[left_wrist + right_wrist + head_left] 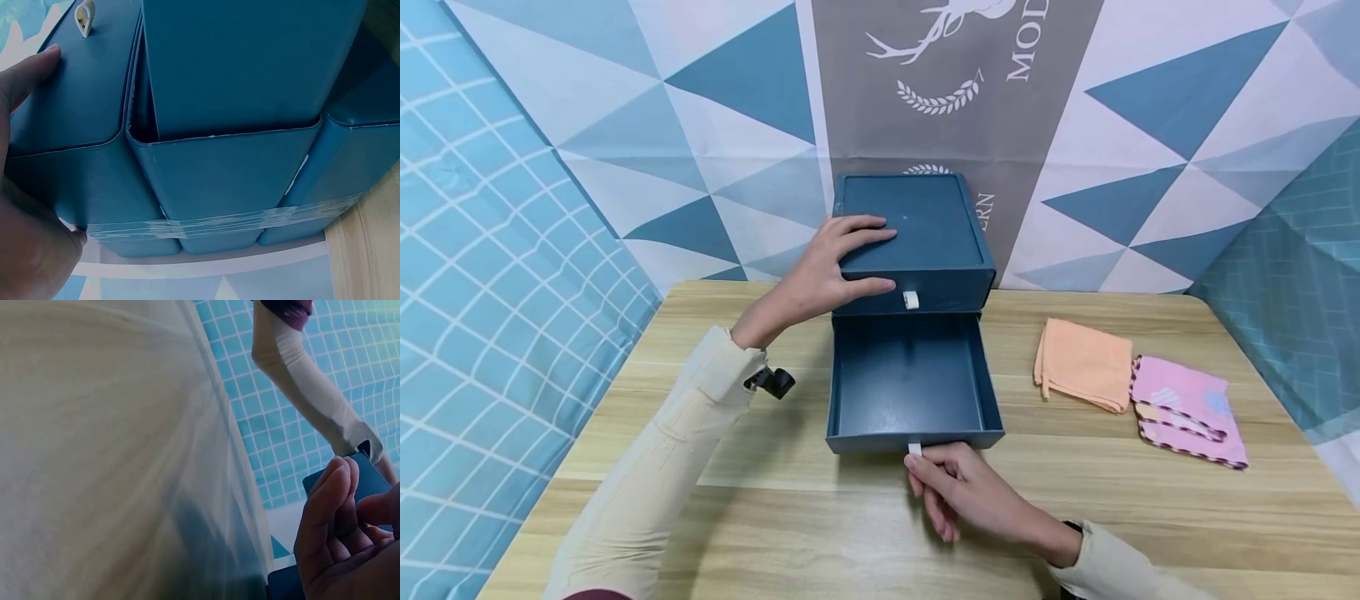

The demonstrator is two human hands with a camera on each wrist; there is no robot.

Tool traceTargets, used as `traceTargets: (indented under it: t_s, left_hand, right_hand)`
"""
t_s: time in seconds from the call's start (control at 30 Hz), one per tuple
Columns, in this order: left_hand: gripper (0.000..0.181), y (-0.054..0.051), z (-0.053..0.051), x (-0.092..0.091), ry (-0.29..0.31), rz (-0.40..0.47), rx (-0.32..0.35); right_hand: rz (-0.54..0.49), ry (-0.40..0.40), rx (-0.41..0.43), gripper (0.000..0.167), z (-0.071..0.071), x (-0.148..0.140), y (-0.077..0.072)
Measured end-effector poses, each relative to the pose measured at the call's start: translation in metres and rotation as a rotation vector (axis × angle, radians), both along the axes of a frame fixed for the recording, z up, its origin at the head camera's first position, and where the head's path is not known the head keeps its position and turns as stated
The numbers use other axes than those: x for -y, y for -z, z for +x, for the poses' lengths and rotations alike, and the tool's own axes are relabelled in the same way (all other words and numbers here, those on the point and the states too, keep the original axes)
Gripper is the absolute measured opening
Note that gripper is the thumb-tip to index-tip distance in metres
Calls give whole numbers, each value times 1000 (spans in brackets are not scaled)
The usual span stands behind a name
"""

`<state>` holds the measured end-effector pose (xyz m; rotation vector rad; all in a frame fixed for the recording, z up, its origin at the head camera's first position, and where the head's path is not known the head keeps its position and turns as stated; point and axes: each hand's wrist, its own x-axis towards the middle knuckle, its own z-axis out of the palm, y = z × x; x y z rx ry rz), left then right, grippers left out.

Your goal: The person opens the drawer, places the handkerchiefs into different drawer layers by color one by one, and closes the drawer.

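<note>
Blue drawer cabinet (917,221), at the middle of the tabletop's (775,517) far edge; middle drawer (910,379) pulled out.
Left hand (829,262): fingers spread, resting on the top tier. Right hand (972,490): fingers pinching the drawer's white tab (914,449). Probably light, stiff, smooth; best drawn by the tab, cabinet steadied. Lowest tier hidden in the head view; tab unseen in the right wrist view.

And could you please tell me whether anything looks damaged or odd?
Yes: crinkled clear tape, seen from the left wrist, runs across the side of the drawer unit, looking like a makeshift binding; a pale mark along one edge may be wear.
</note>
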<state>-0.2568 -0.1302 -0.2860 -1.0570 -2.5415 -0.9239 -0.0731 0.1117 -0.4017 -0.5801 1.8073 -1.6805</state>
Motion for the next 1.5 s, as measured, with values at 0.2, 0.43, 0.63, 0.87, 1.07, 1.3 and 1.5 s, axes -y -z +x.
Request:
traceTargets:
  t_s: [0.2, 0.43, 0.63, 0.87, 1.07, 1.3, 1.5]
  left_hand:
    - [65, -2, 0, 0, -4, -5, -5]
    - [65, -2, 1, 0, -10, 1, 1]
    - [65, 0, 0, -1, -15, -10, 6]
    - [64, 2, 0, -1, -10, 1, 3]
    - [64, 3, 0, -1, -8, -3, -6]
    - [64, 2, 0, -2, -5, -3, -20]
    - [64, 2, 0, -1, -11, -1, -13]
  right_hand:
    - [8, -12, 19, 54, 5, -1, -2]
    - [61, -22, 43, 51, 4, -5, -2]
    - [110, -158, 64, 37, -2, -24, 1]
    - [135, -345, 34, 27, -7, -57, -16]
    - [189, -399, -36, 22, -13, -90, -45]
    - [190, -393, -250, 26, -28, -132, -74]
    - [294, -176, -402, 25, -48, -163, -94]
